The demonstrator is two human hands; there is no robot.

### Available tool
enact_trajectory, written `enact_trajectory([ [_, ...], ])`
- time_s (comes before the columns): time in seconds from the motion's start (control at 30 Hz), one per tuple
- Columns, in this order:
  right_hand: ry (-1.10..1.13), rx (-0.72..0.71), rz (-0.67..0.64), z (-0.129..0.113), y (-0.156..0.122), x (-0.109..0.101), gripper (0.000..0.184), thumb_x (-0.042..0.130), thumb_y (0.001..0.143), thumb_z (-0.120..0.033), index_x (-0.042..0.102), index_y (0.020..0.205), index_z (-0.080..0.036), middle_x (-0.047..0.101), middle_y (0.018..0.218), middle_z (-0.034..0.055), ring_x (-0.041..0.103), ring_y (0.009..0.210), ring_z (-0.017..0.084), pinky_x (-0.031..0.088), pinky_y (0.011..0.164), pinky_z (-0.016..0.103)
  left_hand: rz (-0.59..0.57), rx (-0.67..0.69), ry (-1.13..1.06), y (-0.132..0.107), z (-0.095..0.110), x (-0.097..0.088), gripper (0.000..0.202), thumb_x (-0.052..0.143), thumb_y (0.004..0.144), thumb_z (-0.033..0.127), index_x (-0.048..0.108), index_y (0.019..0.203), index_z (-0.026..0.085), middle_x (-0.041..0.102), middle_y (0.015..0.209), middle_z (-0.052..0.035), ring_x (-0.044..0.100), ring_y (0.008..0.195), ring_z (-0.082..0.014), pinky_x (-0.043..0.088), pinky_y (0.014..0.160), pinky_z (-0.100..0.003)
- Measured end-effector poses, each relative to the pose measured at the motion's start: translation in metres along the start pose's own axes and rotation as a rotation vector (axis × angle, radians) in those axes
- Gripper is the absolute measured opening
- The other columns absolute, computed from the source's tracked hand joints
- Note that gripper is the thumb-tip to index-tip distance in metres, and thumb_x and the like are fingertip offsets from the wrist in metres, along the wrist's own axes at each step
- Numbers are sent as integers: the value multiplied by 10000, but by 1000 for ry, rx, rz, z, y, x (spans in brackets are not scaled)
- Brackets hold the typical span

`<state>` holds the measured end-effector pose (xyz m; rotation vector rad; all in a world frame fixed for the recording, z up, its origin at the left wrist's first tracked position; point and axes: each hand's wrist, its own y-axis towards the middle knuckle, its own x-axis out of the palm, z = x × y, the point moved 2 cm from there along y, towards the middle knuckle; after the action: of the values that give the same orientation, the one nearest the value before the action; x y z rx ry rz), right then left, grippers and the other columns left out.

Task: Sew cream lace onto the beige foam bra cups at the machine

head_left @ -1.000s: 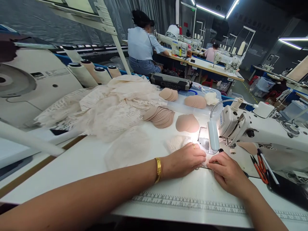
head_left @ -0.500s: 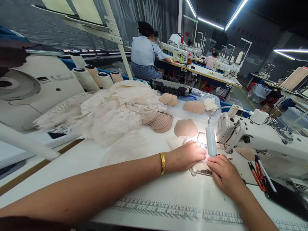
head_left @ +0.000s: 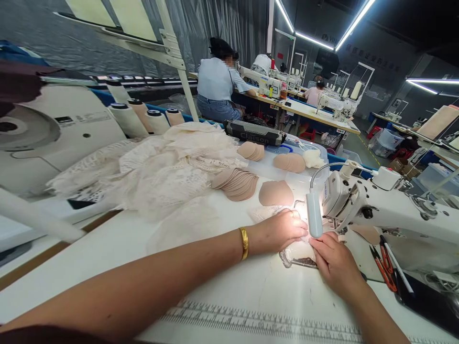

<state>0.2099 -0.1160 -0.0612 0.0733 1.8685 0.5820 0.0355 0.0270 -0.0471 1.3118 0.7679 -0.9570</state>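
Note:
At the sewing machine point(head_left: 394, 200), my left hand point(head_left: 281, 231) presses a piece of cream fabric point(head_left: 300, 250) with its fingers together. My right hand point(head_left: 337, 258) pinches the same fabric's right side between thumb and fingers. A lacy part of it spreads out behind my left hand. A small lamp point(head_left: 314, 215) on a bendable neck lights the spot and hides part of the needle area. Just behind my left hand lies a beige pad point(head_left: 276, 193), beside a fanned stack of beige pads point(head_left: 236, 184).
Heaped cream lace point(head_left: 172, 167) covers the table's left side. A clear plastic tray point(head_left: 319, 149) with more pads stands behind. Red-handled thread snips point(head_left: 385, 270), a white pen point(head_left: 398, 265) and a black phone-like object point(head_left: 426, 298) lie right. Thread cones point(head_left: 127, 119) stand back left.
The view has tilted slightly. Both hands stay at nearly the same place on the fabric, and a little more of it shows in front of my left hand.

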Motion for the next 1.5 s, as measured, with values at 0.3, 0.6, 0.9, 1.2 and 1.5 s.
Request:
enact_trajectory([
  [0.3, -76, 49, -13, -1, -1, 2, 331, 475, 996, -103, 681, 1228, -219, 665, 1019, 87, 608, 891, 247, 472, 673, 329, -18, 14, 66, 1, -1, 1, 209, 515, 985, 59, 662, 918, 192, 732, 1001, -63, 610, 954, -238, 425, 920, -410],
  [0.6, -112, 18, 0, -2, -1, 2, 332, 475, 973, -86, 686, 1197, -211, 670, 1012, 85, 622, 925, 250, 473, 707, 331, -11, 33, 68, 0, 3, -5, 133, 575, 1014, 163, 673, 935, 206, 732, 1001, -47, 628, 927, -226, 408, 817, -374],
  [0.9, -157, 34, 11, -1, 1, 5, 316, 475, 990, -116, 689, 1202, -212, 676, 1011, 93, 640, 905, 254, 486, 709, 342, -13, -15, 63, 2, -1, -4, 142, 582, 1006, 146, 701, 964, 211, 752, 1095, -53, 640, 1038, -230, 392, 884, -384],
  [1.2, -42, 94, 19, 3, -1, 5, 335, 402, 1039, -191, 689, 1211, -215, 703, 1065, 107, 651, 929, 264, 479, 774, 387, -24, -109, 102, 5, -7, 3, 142, 607, 924, 82, 689, 942, 197, 734, 1056, -82, 630, 1007, -262, 428, 859, -393],
  [1.5, 1008, 721, 18, -37, 6, 2, 532, 699, 919, -576, 544, 1302, -241, 714, 836, 2, 654, 779, 212, 480, 692, 312, 82, -61, -16, -26, 40, -24, 301, 482, 926, -15, 635, 1101, 177, 755, 1018, -58, 689, 929, -189, 529, 853, -299],
])
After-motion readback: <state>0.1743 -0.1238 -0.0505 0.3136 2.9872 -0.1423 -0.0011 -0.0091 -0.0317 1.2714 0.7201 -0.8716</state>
